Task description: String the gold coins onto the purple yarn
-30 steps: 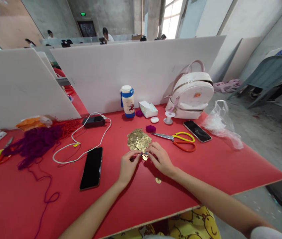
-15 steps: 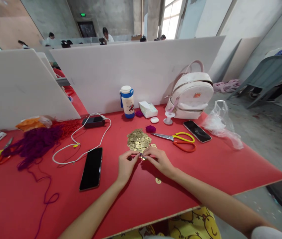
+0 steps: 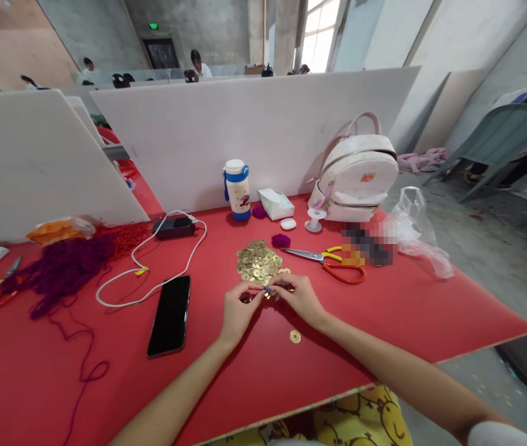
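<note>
Holed coins (image 3: 258,260) lie heaped, probably for our reach.
Our left hand (image 3: 238,310) and right hand (image 3: 301,300), grips pinched closed, seemingly steady one gold piece (image 3: 269,295).

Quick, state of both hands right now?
Left hand: closed, pinching something small, apparently a gold coin.
Right hand: closed, fingertips pinched together at apparently the same coin.

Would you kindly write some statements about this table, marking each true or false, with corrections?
The left hand and right hand meet at a small golden piece. True.
The bottle stands right of the backpack. False: it stands left of the backpack.
One coin lies apart from the coin pile. True.
The right hand holds the nearer scissors. False: they lie on the table.
The black phone lies left of the left hand. True.
</note>
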Tool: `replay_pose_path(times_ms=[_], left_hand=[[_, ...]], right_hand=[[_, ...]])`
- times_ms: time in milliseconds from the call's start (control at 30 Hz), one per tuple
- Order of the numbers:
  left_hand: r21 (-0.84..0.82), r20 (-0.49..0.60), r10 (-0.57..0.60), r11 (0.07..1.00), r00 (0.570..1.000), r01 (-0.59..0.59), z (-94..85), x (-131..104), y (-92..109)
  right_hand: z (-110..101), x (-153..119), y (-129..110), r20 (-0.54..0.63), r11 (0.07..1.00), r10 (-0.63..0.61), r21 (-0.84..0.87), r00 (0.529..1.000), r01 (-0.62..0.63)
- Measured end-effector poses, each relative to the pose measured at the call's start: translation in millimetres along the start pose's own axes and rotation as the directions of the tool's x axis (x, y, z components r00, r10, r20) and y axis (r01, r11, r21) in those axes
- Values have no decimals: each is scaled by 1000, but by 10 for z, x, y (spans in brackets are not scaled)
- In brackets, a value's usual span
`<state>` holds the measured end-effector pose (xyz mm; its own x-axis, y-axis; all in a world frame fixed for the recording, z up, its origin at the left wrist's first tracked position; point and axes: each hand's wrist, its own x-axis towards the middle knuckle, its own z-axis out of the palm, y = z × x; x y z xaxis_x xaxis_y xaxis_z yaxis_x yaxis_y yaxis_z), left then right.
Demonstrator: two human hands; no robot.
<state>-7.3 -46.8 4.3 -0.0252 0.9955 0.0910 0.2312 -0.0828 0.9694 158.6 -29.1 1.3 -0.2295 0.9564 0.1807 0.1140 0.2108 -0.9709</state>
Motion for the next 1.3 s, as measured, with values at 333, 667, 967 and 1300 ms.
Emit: replay_pose_path(times_ms=[333,667,967,1300], left_hand=[[-107,17,-86,990,996,88,-8,34,19],[-138,-56,-110,985,992,102,-33,72,-13],[-156,-34,-124,981,992,117,-31,66,-33],[-174,-3,-124,977,992,121,21,11,38]], right_hand=[[-21,18,-6,-18,996,59,64,998,-58],[-83,42,-5,-38,999,-21,-41,999,20],[-114,47,28,6,995,-20,-99,1000,20],[-56,17,-48,25,987,-148,-66,989,149]])
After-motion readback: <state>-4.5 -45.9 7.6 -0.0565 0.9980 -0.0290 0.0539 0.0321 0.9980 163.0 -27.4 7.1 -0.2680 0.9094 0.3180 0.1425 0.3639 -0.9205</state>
